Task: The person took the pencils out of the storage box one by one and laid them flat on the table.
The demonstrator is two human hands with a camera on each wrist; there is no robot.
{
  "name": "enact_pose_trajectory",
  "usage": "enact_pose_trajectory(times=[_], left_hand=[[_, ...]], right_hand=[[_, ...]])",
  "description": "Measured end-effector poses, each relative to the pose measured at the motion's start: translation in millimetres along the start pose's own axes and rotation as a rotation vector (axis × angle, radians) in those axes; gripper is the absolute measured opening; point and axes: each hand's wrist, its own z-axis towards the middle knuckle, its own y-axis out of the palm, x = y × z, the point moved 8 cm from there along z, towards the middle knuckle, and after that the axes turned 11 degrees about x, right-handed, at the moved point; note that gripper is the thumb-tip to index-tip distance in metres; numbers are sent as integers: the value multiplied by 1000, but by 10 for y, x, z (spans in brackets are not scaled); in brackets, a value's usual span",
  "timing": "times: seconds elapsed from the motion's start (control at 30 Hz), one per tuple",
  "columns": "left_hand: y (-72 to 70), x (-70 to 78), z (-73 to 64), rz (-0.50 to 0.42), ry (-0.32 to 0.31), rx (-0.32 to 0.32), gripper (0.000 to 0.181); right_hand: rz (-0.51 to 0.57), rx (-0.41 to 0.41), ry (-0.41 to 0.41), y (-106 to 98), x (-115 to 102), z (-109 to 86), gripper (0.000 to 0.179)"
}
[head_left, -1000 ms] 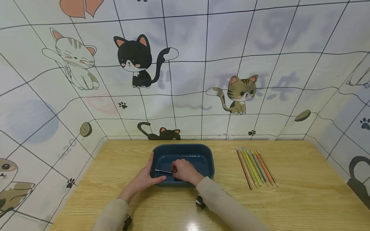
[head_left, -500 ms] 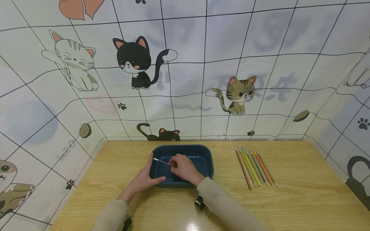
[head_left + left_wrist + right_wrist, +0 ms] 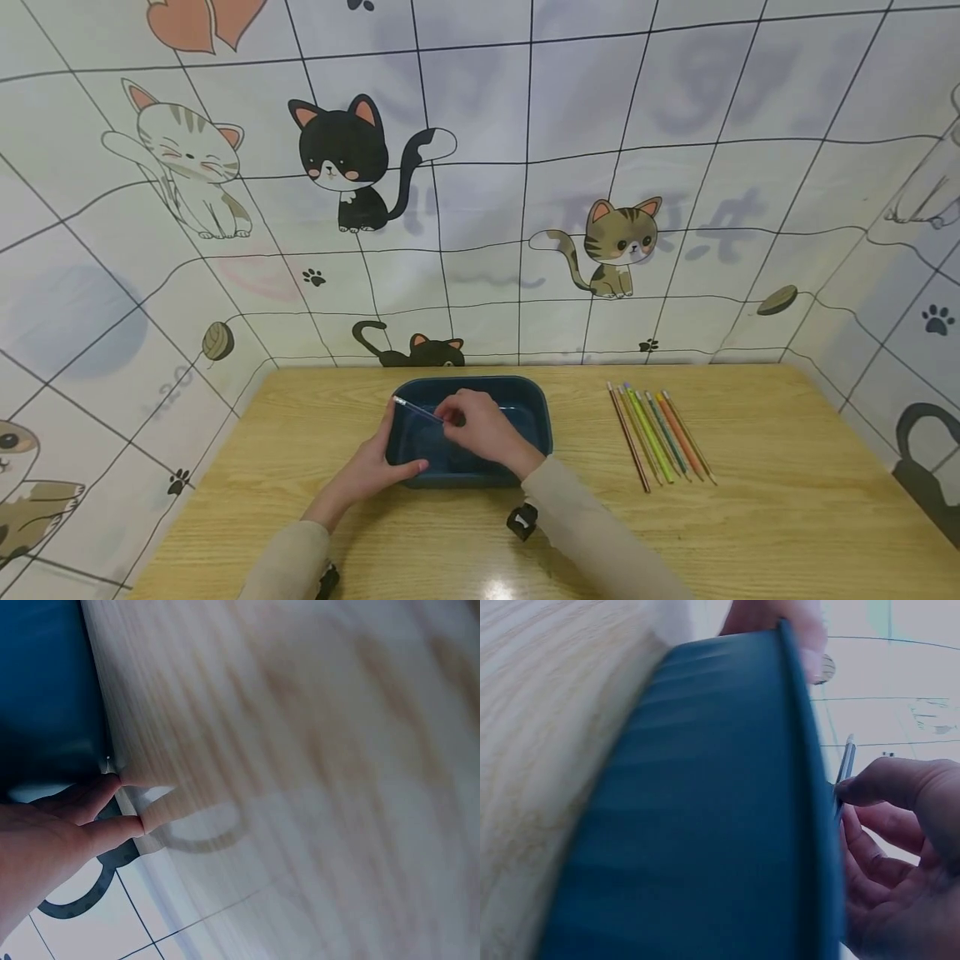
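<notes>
A deep blue rectangular tub (image 3: 517, 479) stands on the table in the head view. My left hand (image 3: 367, 468) holds its near left corner, thumb over the front rim and fingers along the left wall. In the left wrist view, fingers (image 3: 105, 834) lie against the tub's outer side. My right hand (image 3: 480, 425), above the tub's inside, pinches a slim dark pencil (image 3: 417, 409) between thumb and fingertips. Its pale eraser end points up and left, near the left rim. The right wrist view shows the pencil (image 3: 846, 766) just beyond the rim; its lower end is hidden.
Several coloured pencils (image 3: 660, 437) lie side by side on the wooden table (image 3: 787, 500), right of the tub. A wall printed with cats (image 3: 487, 208) rises behind the table, with side panels at left and right.
My right hand has risen from the tub's bottom with the pencil, whose eraser end has swung upward toward the left rim. The left hand stays on the tub's corner.
</notes>
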Motion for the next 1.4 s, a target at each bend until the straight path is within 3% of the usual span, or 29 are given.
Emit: enact_pose_trajectory(times=[0.23, 0.5, 0.97, 1.4], left_hand=[[7, -11, 5, 0, -10, -6, 114], [0, -17, -2, 2, -11, -1, 115], [2, 4, 4, 6, -7, -5, 115], [-6, 35, -2, 26, 12, -17, 115]], right_hand=[[23, 24, -21, -194, -37, -34, 15], [78, 47, 15, -384, -25, -103, 16], [49, 83, 18, -655, -59, -200, 18], [46, 100, 54, -810, 82, -351, 16]])
